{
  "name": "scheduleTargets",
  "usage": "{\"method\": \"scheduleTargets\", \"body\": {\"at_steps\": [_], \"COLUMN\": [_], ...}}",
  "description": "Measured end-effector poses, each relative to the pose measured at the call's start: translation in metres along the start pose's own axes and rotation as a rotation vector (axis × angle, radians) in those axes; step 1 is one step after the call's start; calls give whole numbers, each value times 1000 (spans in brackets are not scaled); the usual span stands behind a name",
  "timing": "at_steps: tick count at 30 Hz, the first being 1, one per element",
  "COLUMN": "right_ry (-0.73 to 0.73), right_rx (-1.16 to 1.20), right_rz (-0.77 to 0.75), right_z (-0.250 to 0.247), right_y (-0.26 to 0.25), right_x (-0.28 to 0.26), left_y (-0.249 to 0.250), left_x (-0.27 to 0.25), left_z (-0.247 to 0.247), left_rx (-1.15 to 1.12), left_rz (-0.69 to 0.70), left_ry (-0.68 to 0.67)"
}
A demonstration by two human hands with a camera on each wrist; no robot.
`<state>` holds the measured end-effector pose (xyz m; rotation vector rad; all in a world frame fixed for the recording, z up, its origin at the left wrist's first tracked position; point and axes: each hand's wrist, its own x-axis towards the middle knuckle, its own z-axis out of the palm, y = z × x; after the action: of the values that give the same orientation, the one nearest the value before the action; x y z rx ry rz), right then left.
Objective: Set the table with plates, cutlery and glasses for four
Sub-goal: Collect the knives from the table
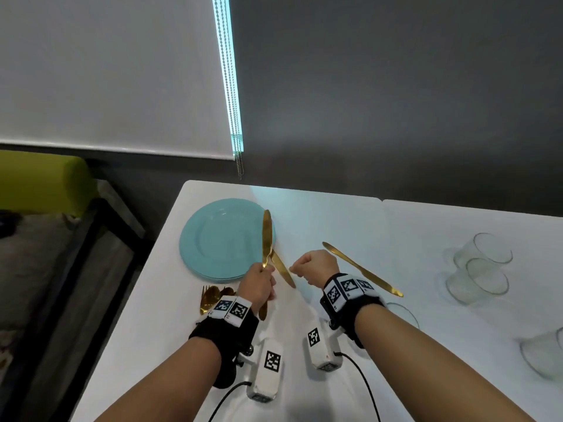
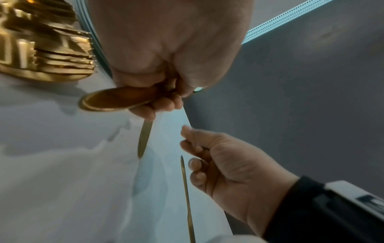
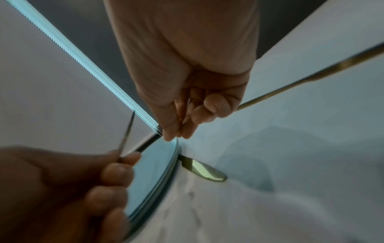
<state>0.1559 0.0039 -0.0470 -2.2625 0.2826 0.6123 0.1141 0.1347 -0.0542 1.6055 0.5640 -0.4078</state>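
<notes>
My left hand [image 1: 262, 274] grips a gold knife [image 1: 267, 236] by its handle, blade up over the edge of the turquoise plate stack [image 1: 213, 239]. Its rounded handle end [image 2: 108, 100] sticks out below my left hand [image 2: 164, 105]. A second knife [image 1: 284, 271] lies on the white table [image 1: 320, 220] between my hands, one end at the plates' rim [image 3: 162, 172]. My right hand [image 1: 297, 268] hovers beside it with fingers curled and thumb on forefinger; nothing shows between them in the right wrist view [image 3: 182, 128]. A third knife [image 1: 362, 269] lies right of that hand.
Gold spoons and forks [image 1: 213, 296] are piled at the table's left edge below the plates. Several glasses [image 1: 483, 263] stand at the right, one [image 1: 405, 313] just behind my right wrist. A green seat [image 1: 45, 181] and dark frame stand left of the table.
</notes>
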Motion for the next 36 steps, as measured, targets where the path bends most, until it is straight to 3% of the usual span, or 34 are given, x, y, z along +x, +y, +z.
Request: {"method": "scheduleTargets", "body": {"at_steps": [7, 15, 22, 29, 36], "right_ry": [29, 9, 26, -80, -31], "right_rx": [-276, -215, -187, -136, -159], "right_rz": [-10, -3, -11, 14, 36], "right_z": [10, 32, 37, 32, 43], "right_y": [-14, -31, -32, -29, -36], "right_x": [62, 105, 114, 113, 109], "left_y": [13, 8, 8, 9, 10], "left_x": [30, 43, 47, 46, 42], "left_z": [-13, -24, -28, -24, -25], "left_rx": [-32, -23, -25, -18, -28], "left_rz": [10, 9, -17, -26, -29], "left_ry": [109, 127, 130, 120, 112]}}
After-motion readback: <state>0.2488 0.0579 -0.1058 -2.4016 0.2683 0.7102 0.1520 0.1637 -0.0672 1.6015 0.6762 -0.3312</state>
